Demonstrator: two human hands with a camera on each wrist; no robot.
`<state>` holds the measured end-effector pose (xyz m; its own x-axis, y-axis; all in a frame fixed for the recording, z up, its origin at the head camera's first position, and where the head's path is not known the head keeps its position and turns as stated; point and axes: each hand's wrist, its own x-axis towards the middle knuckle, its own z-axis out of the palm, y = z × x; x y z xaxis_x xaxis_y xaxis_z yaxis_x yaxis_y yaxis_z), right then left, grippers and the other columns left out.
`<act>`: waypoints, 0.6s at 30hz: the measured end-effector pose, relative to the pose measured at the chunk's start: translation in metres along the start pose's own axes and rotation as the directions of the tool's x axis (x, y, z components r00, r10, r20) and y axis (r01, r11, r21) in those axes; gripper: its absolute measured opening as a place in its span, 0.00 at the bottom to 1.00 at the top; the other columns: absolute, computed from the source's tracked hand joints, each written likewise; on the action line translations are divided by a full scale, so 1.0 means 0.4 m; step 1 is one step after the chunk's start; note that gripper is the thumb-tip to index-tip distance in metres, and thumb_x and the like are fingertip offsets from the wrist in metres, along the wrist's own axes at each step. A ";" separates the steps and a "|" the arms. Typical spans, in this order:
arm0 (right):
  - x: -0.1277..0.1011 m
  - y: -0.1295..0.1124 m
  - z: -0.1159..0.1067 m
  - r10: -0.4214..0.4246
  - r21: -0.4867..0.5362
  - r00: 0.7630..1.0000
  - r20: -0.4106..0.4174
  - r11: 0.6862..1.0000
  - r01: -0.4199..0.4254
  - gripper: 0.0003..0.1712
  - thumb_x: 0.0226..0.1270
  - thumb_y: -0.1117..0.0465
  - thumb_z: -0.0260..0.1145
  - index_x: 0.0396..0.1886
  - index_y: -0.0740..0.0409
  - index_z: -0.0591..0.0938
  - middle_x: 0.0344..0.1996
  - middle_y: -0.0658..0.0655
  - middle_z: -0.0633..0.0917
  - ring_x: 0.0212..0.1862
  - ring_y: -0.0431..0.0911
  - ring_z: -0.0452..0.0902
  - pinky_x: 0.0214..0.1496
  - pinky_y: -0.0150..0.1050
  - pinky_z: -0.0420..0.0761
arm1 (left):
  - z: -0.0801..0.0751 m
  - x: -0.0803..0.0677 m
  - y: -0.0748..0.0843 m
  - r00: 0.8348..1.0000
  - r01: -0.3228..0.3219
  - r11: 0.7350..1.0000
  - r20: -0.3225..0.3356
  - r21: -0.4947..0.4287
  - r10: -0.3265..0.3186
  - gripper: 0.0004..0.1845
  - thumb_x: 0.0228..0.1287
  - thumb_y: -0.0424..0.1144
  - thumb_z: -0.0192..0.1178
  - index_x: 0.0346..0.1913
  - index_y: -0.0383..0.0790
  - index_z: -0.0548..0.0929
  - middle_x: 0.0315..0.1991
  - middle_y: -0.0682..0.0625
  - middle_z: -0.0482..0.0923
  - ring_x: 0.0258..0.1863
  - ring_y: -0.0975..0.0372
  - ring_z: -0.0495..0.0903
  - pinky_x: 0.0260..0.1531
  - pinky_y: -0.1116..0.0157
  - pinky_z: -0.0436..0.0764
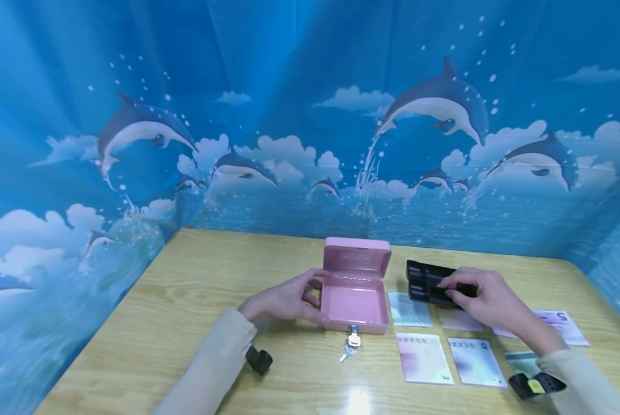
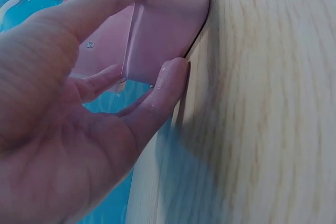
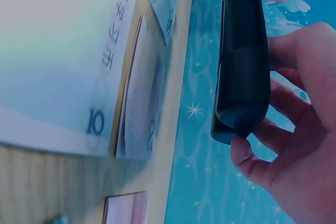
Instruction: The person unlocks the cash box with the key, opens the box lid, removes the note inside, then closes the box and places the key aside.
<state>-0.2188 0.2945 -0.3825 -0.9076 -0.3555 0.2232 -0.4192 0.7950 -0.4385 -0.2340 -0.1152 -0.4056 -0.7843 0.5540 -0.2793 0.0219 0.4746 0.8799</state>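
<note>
A pink metal cash box (image 1: 354, 305) stands on the wooden table with its lid (image 1: 355, 259) raised. My left hand (image 1: 288, 298) holds the box by its left side, the thumb near the front corner and the fingers towards the hinge. In the left wrist view, the fingertips (image 2: 170, 72) touch the box wall close to the table. To the right of the box, my right hand (image 1: 488, 297) pinches a black coin tray (image 1: 425, 271) with rounded troughs. The right wrist view shows the tray (image 3: 244, 61) raised off the table, its underside smooth. Keys (image 1: 349, 349) hang from the box's front lock.
Several banknotes lie spread in rows right of the box, among them a pale green note (image 1: 411, 311), a pinkish note (image 1: 425, 358), a bluish note (image 1: 477, 362) and a purple note (image 1: 564, 327). A blue dolphin backdrop (image 1: 289, 190) rises behind the table (image 1: 201, 288).
</note>
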 end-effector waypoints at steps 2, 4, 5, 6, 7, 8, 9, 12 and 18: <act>-0.004 -0.011 0.000 -0.015 0.008 1.000 -0.003 1.000 0.015 0.15 0.61 0.69 0.72 0.42 0.45 0.90 0.43 0.54 0.90 0.48 0.55 0.86 0.38 0.38 0.83 | -0.001 -0.001 -0.002 1.000 0.000 1.000 0.000 -0.005 0.000 0.53 0.54 0.41 0.79 0.79 0.55 0.58 0.72 0.44 0.68 0.59 0.56 0.80 0.65 0.52 0.80; -0.009 -0.021 0.001 -0.037 0.017 0.999 -0.011 0.999 0.037 0.15 0.61 0.69 0.72 0.42 0.44 0.90 0.43 0.52 0.90 0.45 0.51 0.86 0.33 0.33 0.79 | -0.001 -0.001 -0.002 1.000 0.000 1.000 0.001 -0.011 0.000 0.53 0.54 0.40 0.78 0.79 0.55 0.58 0.72 0.43 0.68 0.59 0.56 0.80 0.64 0.52 0.80; -0.011 -0.026 0.001 -0.049 0.017 0.999 -0.015 0.999 0.049 0.15 0.62 0.69 0.72 0.41 0.43 0.90 0.43 0.51 0.90 0.44 0.50 0.86 0.32 0.33 0.79 | 0.000 0.000 -0.002 1.000 0.000 1.000 0.001 -0.014 0.000 0.53 0.54 0.40 0.78 0.79 0.55 0.58 0.72 0.43 0.68 0.59 0.56 0.80 0.64 0.52 0.81; -0.012 -0.031 0.003 -0.058 0.014 0.998 -0.025 0.998 0.059 0.16 0.62 0.69 0.73 0.41 0.41 0.90 0.42 0.50 0.90 0.44 0.48 0.86 0.32 0.33 0.79 | 0.000 -0.001 -0.002 1.000 0.003 1.000 0.000 -0.016 -0.003 0.53 0.54 0.40 0.79 0.79 0.55 0.58 0.72 0.44 0.68 0.59 0.56 0.80 0.64 0.52 0.81; -0.014 -0.036 0.005 -0.067 0.011 0.997 -0.033 0.998 0.068 0.16 0.61 0.69 0.73 0.41 0.40 0.90 0.42 0.48 0.90 0.43 0.47 0.86 0.33 0.33 0.80 | -0.001 -0.001 -0.002 1.000 0.005 1.000 -0.001 -0.018 -0.005 0.53 0.53 0.40 0.79 0.79 0.54 0.58 0.71 0.43 0.68 0.58 0.56 0.80 0.64 0.52 0.81; -0.015 -0.040 0.007 -0.076 0.008 0.996 -0.042 0.997 0.077 0.17 0.61 0.69 0.73 0.40 0.39 0.90 0.42 0.47 0.90 0.43 0.46 0.86 0.34 0.34 0.82 | -0.001 -0.002 -0.001 1.000 0.008 1.000 -0.001 -0.020 -0.008 0.53 0.53 0.41 0.79 0.79 0.54 0.58 0.71 0.44 0.69 0.58 0.56 0.80 0.64 0.52 0.81; -0.016 -0.045 0.010 -0.083 0.008 0.995 -0.048 0.997 0.083 0.17 0.61 0.69 0.73 0.40 0.39 0.89 0.42 0.46 0.90 0.43 0.46 0.86 0.35 0.35 0.82 | -0.001 -0.002 -0.001 1.000 0.009 1.000 -0.001 -0.020 -0.009 0.53 0.53 0.41 0.79 0.79 0.54 0.58 0.71 0.44 0.69 0.58 0.56 0.80 0.64 0.52 0.81; -0.016 -0.058 0.016 -0.092 0.015 0.994 -0.053 0.996 0.093 0.18 0.61 0.69 0.74 0.40 0.38 0.89 0.41 0.44 0.90 0.44 0.47 0.86 0.37 0.36 0.84 | -0.002 -0.005 -0.001 1.000 0.004 1.000 0.002 -0.016 -0.004 0.53 0.53 0.41 0.79 0.79 0.54 0.58 0.71 0.44 0.69 0.59 0.56 0.80 0.63 0.52 0.81; -0.018 -0.085 0.030 -0.103 0.046 0.993 -0.050 0.993 0.106 0.19 0.61 0.70 0.73 0.40 0.37 0.89 0.40 0.40 0.88 0.44 0.38 0.84 0.41 0.36 0.85 | -0.004 -0.010 -0.002 1.000 -0.011 1.000 -0.001 -0.011 0.011 0.53 0.53 0.39 0.78 0.79 0.53 0.58 0.69 0.43 0.70 0.59 0.55 0.80 0.63 0.52 0.81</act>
<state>-0.1985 0.2640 -0.3798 -0.8572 -0.4109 0.3105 -0.5134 0.7294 -0.4520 -0.2318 -0.1186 -0.4047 -0.7849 0.5582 -0.2689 0.0239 0.4610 0.8871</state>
